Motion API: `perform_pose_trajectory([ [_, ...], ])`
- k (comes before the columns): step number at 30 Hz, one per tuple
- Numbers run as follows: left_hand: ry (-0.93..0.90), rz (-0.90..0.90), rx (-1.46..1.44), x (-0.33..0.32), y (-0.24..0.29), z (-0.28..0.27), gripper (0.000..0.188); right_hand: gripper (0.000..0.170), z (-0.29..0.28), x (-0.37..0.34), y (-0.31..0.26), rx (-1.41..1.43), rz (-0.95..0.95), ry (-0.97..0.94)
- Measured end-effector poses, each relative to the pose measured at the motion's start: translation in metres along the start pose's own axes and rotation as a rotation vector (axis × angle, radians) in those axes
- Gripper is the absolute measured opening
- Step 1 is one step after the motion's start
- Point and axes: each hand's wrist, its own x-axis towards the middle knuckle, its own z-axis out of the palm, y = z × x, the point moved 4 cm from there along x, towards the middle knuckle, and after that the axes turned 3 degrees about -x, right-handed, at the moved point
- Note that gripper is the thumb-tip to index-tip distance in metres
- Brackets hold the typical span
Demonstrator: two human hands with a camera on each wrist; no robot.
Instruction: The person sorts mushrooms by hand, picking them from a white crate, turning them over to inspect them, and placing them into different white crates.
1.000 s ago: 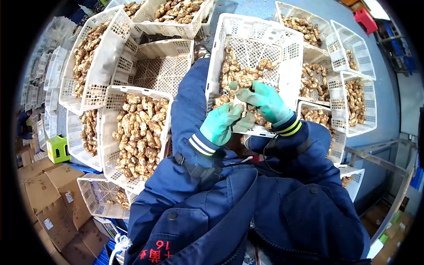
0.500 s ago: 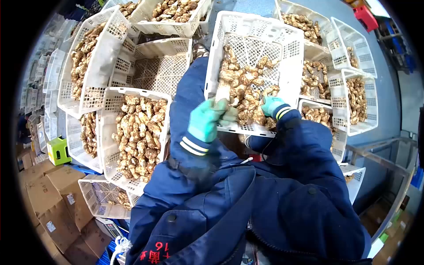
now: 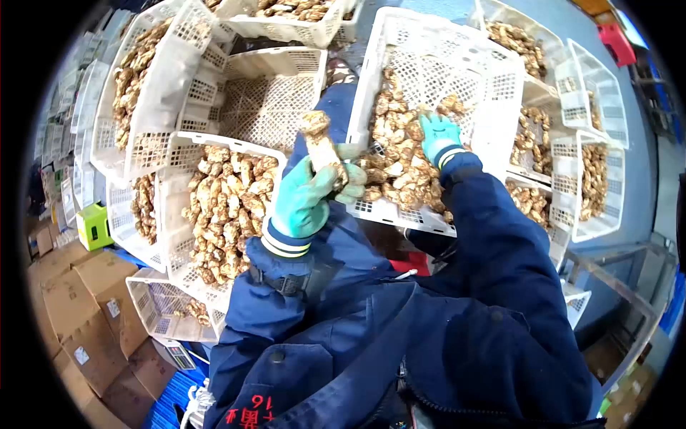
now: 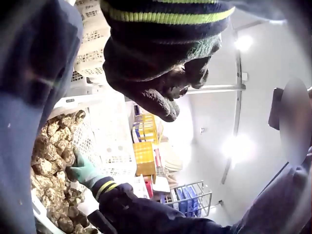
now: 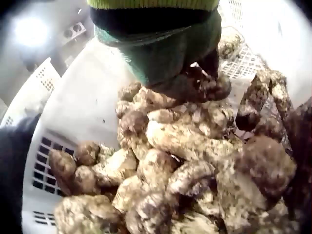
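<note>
My left hand (image 3: 304,196), in a green-and-grey glove, holds a mushroom (image 3: 323,148) with a pale stem and brown, knobbly ends, upright just left of the white crate (image 3: 361,107). In the left wrist view that hand (image 4: 151,73) is dark and covers most of what it grips. The right hand (image 3: 439,136) reaches into the crate among a heap of brown and cream mushrooms (image 3: 404,171). Its gloved fingers curl round a dark brown mushroom (image 5: 217,87) in the right wrist view, partly hiding it.
Beside the left leg stands a crate (image 3: 175,214) heaped with mushrooms, and behind it a crate with a bare mesh floor (image 3: 268,107). More part-filled crates (image 3: 600,207) line the right side. Cardboard boxes (image 3: 78,307) and a green device (image 3: 93,225) are at the left.
The hands have separated; the left carried a mushroom left out of the crate and raised it upright. The right moved from the crate's near corner further in among the mushrooms. The head view shifted slightly.
</note>
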Motion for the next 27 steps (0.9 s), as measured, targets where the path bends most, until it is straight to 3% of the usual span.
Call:
perform_pose_trajectory([
  [2, 0.070, -0.096, -0.035, 0.006, -0.004, -0.010, 0.042, 0.053, -0.002, 0.003, -0.006, -0.011, 0.105, -0.141],
  [3, 0.028, -0.030, -0.012, 0.006, -0.006, -0.013, 0.039, 0.045, 0.003, 0.002, -0.005, -0.025, 0.089, -0.070],
  [4, 0.091, -0.046, 0.021, 0.006, -0.009, -0.018, 0.038, 0.036, 0.003, -0.003, -0.003, -0.050, 0.190, -0.123],
  [6, 0.129, -0.048, 0.143, 0.005, -0.007, -0.020, 0.036, 0.038, 0.004, -0.002, 0.007, 0.060, 0.180, -0.220],
  [8, 0.190, -0.032, 0.244, 0.003, -0.008, -0.019, 0.044, 0.037, -0.003, -0.008, 0.017, 0.194, 0.216, -0.155],
  [10, 0.208, -0.021, 0.300, -0.001, -0.007, -0.016, 0.043, 0.036, 0.002, -0.013, 0.030, 0.584, 0.333, -0.180],
  [11, 0.202, -0.004, 0.337, -0.001, -0.009, -0.019, 0.041, 0.038, -0.033, -0.026, 0.026, 0.706, 0.446, -0.329],
  [12, 0.155, -0.039, 0.265, -0.002, -0.008, -0.015, 0.040, 0.034, -0.048, -0.038, 0.022, 0.981, 0.336, -0.216],
  [14, 0.062, -0.106, 0.124, -0.006, -0.005, -0.004, 0.038, 0.023, -0.032, -0.058, 0.024, 1.946, 0.428, -0.207],
  [17, -0.190, -0.137, -0.226, -0.011, -0.019, -0.003, 0.055, 0.018, -0.063, -0.090, 0.018, 1.860, 0.109, -0.247],
  [18, -0.233, -0.147, -0.302, -0.015, -0.019, 0.000, 0.059, 0.020, -0.073, -0.099, 0.017, 1.827, 0.095, -0.290],
  [20, -0.287, -0.134, -0.255, -0.024, -0.014, 0.005, 0.062, 0.025, -0.112, -0.118, 0.010, 1.248, -0.428, -0.033],
  [23, -0.412, -0.130, -0.324, -0.032, -0.012, 0.008, 0.064, 0.038, -0.104, -0.131, 0.009, 1.679, -0.257, -0.173],
  [25, -0.457, -0.127, -0.406, -0.037, -0.009, 0.014, 0.063, 0.044, -0.109, -0.138, 0.004, 2.137, 0.081, -0.488],
  [26, -0.421, -0.132, -0.436, -0.040, -0.006, 0.014, 0.063, 0.037, -0.119, -0.140, -0.001, 2.273, 0.005, -0.564],
  [27, -0.387, -0.127, -0.348, -0.040, -0.005, 0.010, 0.063, 0.028, -0.118, -0.144, 0.001, 2.034, -0.106, -0.330],
])
